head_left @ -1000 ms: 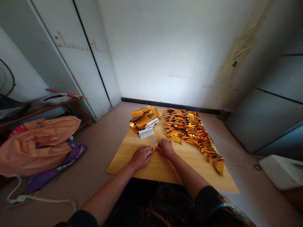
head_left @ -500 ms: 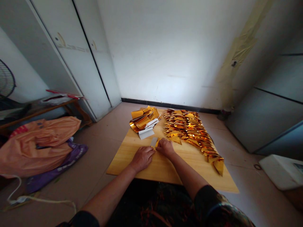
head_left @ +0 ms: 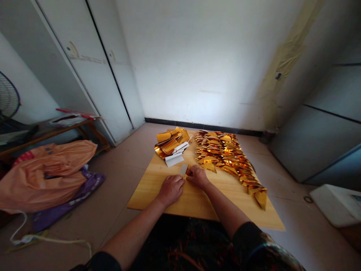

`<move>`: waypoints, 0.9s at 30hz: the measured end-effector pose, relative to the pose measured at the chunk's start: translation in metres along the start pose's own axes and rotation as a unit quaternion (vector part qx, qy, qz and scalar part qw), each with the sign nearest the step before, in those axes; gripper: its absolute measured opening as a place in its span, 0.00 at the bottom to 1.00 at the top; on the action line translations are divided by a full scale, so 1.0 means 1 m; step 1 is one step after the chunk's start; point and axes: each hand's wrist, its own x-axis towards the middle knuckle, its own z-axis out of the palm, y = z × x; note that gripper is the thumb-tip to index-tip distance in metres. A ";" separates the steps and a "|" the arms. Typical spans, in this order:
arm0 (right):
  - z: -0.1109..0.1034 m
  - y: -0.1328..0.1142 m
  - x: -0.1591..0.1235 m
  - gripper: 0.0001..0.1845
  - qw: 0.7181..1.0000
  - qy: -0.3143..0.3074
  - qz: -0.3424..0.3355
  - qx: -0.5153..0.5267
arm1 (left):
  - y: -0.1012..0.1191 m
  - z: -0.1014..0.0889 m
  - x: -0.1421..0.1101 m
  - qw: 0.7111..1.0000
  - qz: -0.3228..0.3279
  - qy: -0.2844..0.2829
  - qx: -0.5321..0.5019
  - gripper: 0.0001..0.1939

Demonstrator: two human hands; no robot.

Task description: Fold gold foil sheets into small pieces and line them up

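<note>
On the wooden board point(head_left: 158, 192) lies a small sheet of gold foil paper point(head_left: 183, 170), its pale grey back partly showing. My left hand point(head_left: 171, 189) grips its near left edge with closed fingers. From the right, my right hand point(head_left: 197, 175) pinches the same sheet, where a gold part is folded over. The fingers hide most of the fold. Just beyond my hands sits a loose pile of gold foil sheets point(head_left: 172, 142), with a white-backed sheet point(head_left: 174, 159) at its front. To the right, folded gold foil pieces point(head_left: 225, 150) stand packed in rows.
An orange sack point(head_left: 62, 158) and a purple bag point(head_left: 70, 203) lie on the floor at the left, near a cord point(head_left: 62, 239). A white box point(head_left: 335, 205) stands at the right. Behind the board rises a white wall point(head_left: 194, 67), with a cabinet point(head_left: 84, 67) at left.
Both hands stay at the same spot on the small sheet. My right fingers have shifted slightly, and more of the folded gold edge shows. The piles are unchanged.
</note>
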 end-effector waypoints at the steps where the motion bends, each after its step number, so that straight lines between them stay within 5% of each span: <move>1: 0.000 0.001 0.000 0.06 1.000 0.002 0.000 0.005 | 0.000 0.000 0.000 1.000 -0.002 0.001 0.001 0.12; 13: -0.002 0.008 0.005 0.13 0.999 -0.014 -0.009 0.042 | 0.000 0.001 0.000 1.000 -0.002 0.006 -0.002 0.12; 18: -0.004 -0.006 0.003 0.04 1.000 -0.010 0.016 -0.009 | 0.001 0.004 0.000 1.000 -0.004 0.015 0.001 0.10; 22: -0.001 -0.017 0.002 0.11 0.996 0.008 0.046 -0.078 | 0.006 0.005 0.005 0.999 -0.034 0.037 0.010 0.08; 27: -0.004 -0.013 -0.001 0.11 0.990 -0.006 -0.023 -0.136 | 0.003 0.001 0.014 0.996 -0.060 0.032 0.061 0.09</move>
